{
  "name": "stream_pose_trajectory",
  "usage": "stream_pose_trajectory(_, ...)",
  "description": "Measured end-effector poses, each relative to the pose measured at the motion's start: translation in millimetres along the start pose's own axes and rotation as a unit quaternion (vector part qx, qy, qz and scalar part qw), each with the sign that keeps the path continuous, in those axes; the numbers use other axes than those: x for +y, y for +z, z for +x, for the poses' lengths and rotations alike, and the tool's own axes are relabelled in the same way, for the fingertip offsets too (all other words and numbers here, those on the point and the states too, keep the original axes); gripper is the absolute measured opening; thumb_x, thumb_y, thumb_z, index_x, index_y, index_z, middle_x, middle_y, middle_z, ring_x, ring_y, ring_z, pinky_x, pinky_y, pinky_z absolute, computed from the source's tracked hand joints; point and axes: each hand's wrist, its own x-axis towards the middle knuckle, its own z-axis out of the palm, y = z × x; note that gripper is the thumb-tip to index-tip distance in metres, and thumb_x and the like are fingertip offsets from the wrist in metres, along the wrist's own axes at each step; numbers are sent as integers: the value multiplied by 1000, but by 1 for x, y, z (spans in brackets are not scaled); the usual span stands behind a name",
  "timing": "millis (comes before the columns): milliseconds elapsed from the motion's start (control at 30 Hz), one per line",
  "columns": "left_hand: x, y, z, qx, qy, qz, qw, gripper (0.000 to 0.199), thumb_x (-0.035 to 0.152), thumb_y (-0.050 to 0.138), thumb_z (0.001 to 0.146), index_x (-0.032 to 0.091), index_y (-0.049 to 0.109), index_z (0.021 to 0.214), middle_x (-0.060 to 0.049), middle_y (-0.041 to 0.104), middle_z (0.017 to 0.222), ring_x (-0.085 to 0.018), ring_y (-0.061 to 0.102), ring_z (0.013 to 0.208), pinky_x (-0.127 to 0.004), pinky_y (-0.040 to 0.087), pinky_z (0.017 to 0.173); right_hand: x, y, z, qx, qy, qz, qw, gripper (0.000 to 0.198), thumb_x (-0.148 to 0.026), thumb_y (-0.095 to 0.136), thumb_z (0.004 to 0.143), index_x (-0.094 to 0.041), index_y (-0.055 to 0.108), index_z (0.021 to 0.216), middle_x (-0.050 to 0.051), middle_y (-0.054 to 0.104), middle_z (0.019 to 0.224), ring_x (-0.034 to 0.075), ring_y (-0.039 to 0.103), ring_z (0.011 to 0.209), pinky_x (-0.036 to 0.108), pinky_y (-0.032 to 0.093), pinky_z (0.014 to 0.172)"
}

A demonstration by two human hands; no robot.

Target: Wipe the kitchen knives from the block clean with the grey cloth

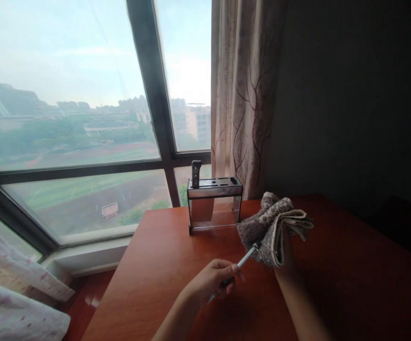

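Observation:
My left hand [216, 279] is closed around a thin pale rod [245, 258]. The rod's dark metal end touches or enters the folds of a brown-grey towel [267, 227]. Bunched thickly, the towel has a lighter edge and is held above the table. My right hand [286, 246] grips it from behind and below, with its fingers mostly hidden by the cloth. Beyond my hands, a clear-sided knife block [214, 192] with a dark slotted top stands on the table, and one black-handled knife [196, 174] is upright in its left end.
The reddish-brown wooden table [148, 265] runs up to a window [169, 162] at the back left. A patterned curtain [242, 94] hangs behind the knife block. Another curtain [16, 308] is at the lower left, beside the table. A dark wall [343, 109] fills the right.

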Motion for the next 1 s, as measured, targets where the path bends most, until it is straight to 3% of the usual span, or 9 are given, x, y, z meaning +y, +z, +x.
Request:
stream_pose_trajectory(167, -12, -1, 15, 147, 92, 107, 979, 50, 59, 60, 74, 9, 69, 75, 3, 48, 47, -8, 35, 43, -23, 23, 45, 0, 3, 8, -5, 20, 44, 999, 47, -55, 73, 70, -31, 67, 109, -1, 72, 111, 22, 66, 104, 37, 55, 89)
stream_pose_trajectory(300, -11, -3, 11, 201, 156, 228, 940, 43, 51, 51, 84, 14, 63, 65, 1, 51, 51, -11, 41, 49, -23, 27, 49, -2, -1, 9, 34, -16, 43, 998, 45, -43, 78, 71, -30, 66, 112, -4, 74, 107, 17, 68, 99, 29, 55, 86)
stream_pose_trajectory(400, -6, -5, 3, 249, 196, 369, 874, 44, 47, 46, 90, 17, 62, 62, 0, 53, 53, -12, 43, 51, -24, 26, 51, -4, -5, 9, 51, -16, 44, 998, 43, -37, 80, 69, -29, 67, 109, -6, 75, 101, 14, 69, 92, 25, 56, 81)
stream_pose_trajectory(567, -3, -7, -5, 329, 226, 532, 747, 33, 38, 40, 95, 23, 68, 88, -4, 67, 72, -16, 56, 61, -27, 28, 55, -6, -4, 10, 58, -35, 48, 997, 44, -29, 81, 69, -28, 66, 111, -5, 74, 105, 14, 70, 90, 26, 56, 81)
stream_pose_trajectory(633, -4, -8, -6, 342, 228, 569, 712, 32, 36, 39, 96, 23, 68, 95, -6, 69, 76, -18, 60, 66, -28, 30, 57, -5, -3, 12, 61, -49, 41, 996, 46, -29, 81, 69, -29, 66, 112, -5, 73, 107, 14, 69, 94, 26, 55, 83)
stream_pose_trajectory(700, -3, -8, -7, 343, 230, 588, 696, 32, 35, 38, 97, 23, 67, 96, -6, 69, 77, -19, 62, 68, -28, 31, 57, -4, -4, 14, 62, -48, 37, 996, 47, -31, 80, 69, -29, 65, 113, -5, 73, 107, 14, 68, 96, 28, 54, 85)
stream_pose_trajectory(800, 2, -10, -9, 319, 226, 574, 720, 32, 36, 38, 97, 23, 67, 93, -6, 69, 77, -18, 62, 67, -27, 31, 57, -2, -7, 16, 56, -13, 42, 997, 42, -40, 77, 71, -29, 66, 110, -5, 74, 102, 14, 68, 94, 29, 54, 86)
stream_pose_trajectory(900, 8, -12, -11, 262, 224, 503, 793, 33, 36, 40, 96, 22, 66, 83, -4, 68, 73, -16, 60, 63, -25, 32, 57, -3, -8, 15, 24, 21, 47, 998, 36, -48, 74, 72, -28, 69, 101, -5, 75, 96, 16, 68, 93, 31, 53, 87)
stream_pose_trajectory(1000, 12, -14, -11, 204, 221, 413, 860, 40, 38, 41, 95, 18, 64, 68, -2, 64, 62, -14, 55, 58, -23, 32, 57, -6, -6, 11, 7, 6, 27, 1000, 36, -54, 73, 71, -28, 70, 96, -3, 76, 93, 20, 69, 93, 36, 53, 89)
